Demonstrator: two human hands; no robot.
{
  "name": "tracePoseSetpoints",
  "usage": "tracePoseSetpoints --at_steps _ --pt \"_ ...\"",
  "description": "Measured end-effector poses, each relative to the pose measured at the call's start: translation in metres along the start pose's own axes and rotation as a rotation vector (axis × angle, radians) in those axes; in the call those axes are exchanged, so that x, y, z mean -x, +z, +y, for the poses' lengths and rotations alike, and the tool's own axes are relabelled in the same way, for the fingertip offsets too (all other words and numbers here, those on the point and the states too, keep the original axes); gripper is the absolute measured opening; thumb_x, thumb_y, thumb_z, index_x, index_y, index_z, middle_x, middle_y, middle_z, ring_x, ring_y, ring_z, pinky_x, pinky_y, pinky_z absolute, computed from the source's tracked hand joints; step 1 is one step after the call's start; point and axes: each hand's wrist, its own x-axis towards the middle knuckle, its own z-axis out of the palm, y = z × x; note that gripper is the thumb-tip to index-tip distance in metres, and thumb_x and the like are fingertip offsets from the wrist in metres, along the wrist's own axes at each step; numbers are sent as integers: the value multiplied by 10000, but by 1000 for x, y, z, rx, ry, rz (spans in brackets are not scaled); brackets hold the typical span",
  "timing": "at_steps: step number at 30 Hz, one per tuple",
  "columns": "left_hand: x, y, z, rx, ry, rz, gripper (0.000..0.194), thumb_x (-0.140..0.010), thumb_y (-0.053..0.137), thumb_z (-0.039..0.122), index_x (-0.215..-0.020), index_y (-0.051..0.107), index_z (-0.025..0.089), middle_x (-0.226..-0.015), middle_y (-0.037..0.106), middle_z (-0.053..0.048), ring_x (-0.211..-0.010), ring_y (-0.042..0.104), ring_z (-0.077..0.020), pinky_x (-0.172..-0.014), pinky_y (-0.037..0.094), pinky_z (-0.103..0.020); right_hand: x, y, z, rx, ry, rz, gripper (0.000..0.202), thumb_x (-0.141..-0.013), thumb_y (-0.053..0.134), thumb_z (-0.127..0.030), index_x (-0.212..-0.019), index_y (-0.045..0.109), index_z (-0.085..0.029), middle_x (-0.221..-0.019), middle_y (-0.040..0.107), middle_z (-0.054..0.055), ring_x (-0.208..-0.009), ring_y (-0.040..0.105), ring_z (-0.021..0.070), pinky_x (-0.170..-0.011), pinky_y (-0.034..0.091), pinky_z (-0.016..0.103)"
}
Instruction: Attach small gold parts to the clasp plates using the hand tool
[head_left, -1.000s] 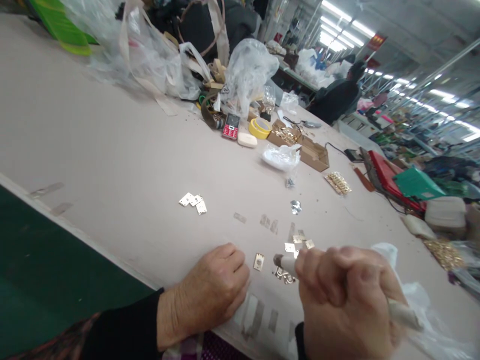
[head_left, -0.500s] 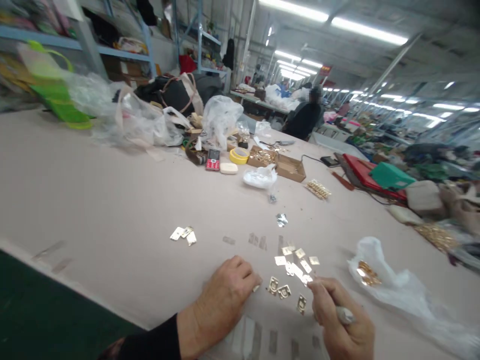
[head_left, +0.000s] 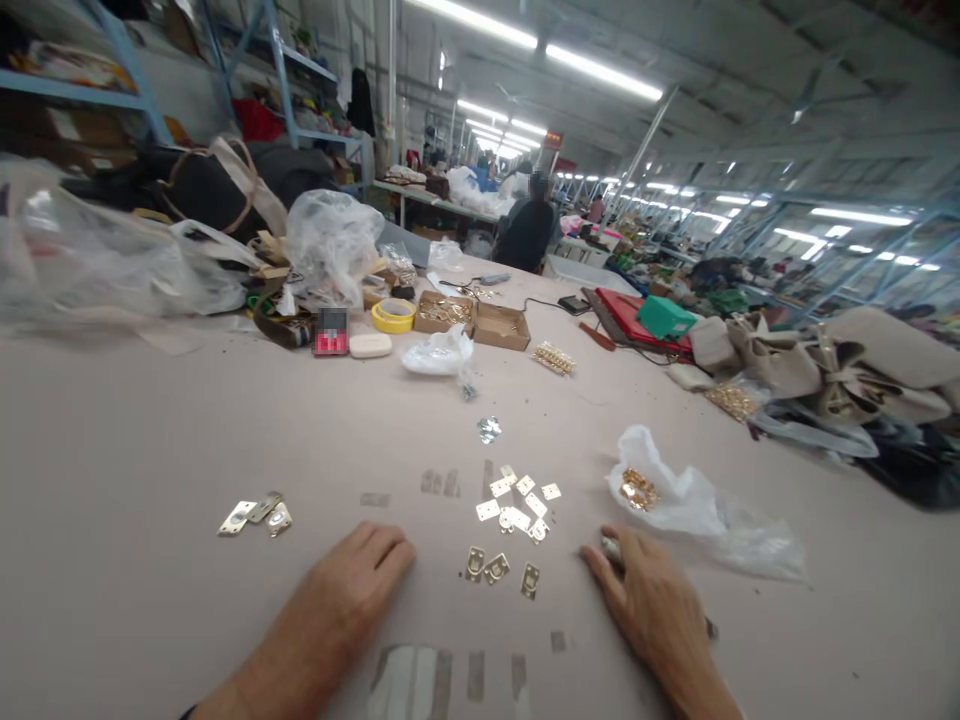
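My left hand point(head_left: 360, 585) rests on the table point(head_left: 180, 430), its fingers together and curled down, so what they may hold is hidden. My right hand point(head_left: 649, 590) lies palm down over a pale tool point(head_left: 612, 550), whose tip shows by the index finger and whose other end shows beyond the palm; the thumb reaches left. Between the hands are three gold plates with rings point(head_left: 496, 569), and just behind them several flat shiny plates point(head_left: 517, 517). A small cluster of gold plates point(head_left: 259, 513) lies left of my left hand.
A white bag with gold pieces point(head_left: 639, 488) lies behind my right hand. Farther back are silver pieces point(head_left: 489, 430), cardboard boxes point(head_left: 501, 327), yellow tape point(head_left: 394, 315), a phone point(head_left: 331, 333) and plastic bags point(head_left: 334, 240). Beige bags point(head_left: 772, 355) are at right; a person point(head_left: 526, 230) sits beyond.
The view has turned to the right. My right hand has gone from an upright grip on the tool to palm down on the table. My left hand has moved away from the ringed plates.
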Motion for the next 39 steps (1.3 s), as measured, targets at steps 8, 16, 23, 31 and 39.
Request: tracePoseSetpoints --at_steps 8,16,23,31,39 --pt "24 -31 -64 -363 -138 -32 323 -995 361 230 -1078 662 150 -1136 656 -111 -1082 586 -326 -958 478 -524 -17 -5 -3 -160 -11 -42 249 -980 503 -343 -1099 625 -161 -1012 692 118 -986 634 283 -879 486 416" --pt "-23 15 12 67 24 113 259 -1019 439 386 -1065 658 255 -1133 678 -20 -1043 635 -190 -945 511 -309 -65 -18 32 60 204 -130 260 -958 430 -162 -1052 671 -142 -1011 708 135 -958 650 247 -841 454 341" --pt "-44 24 31 246 31 95 229 -1021 420 270 -1029 647 244 -1035 688 -17 -949 668 -164 -826 568 -276 -84 -3 45 39 146 -295 211 -947 493 -182 -816 658 -192 -888 722 54 -819 668 192 -689 383 278" --pt "-35 23 36 360 -93 -8 162 -1004 460 216 -1063 611 228 -1027 670 -28 -962 645 -190 -820 571 -348 -76 -4 55 -43 237 -270 265 -968 457 -277 -966 710 -198 -1004 744 85 -918 680 237 -796 416 304" --pt "-32 19 42 377 -199 -164 166 -980 473 170 -1074 608 190 -1079 632 -67 -1024 587 -238 -897 534 -441 -75 0 49 -74 228 -293 213 -902 492 -219 -812 685 -205 -836 723 78 -788 658 223 -680 355 294"
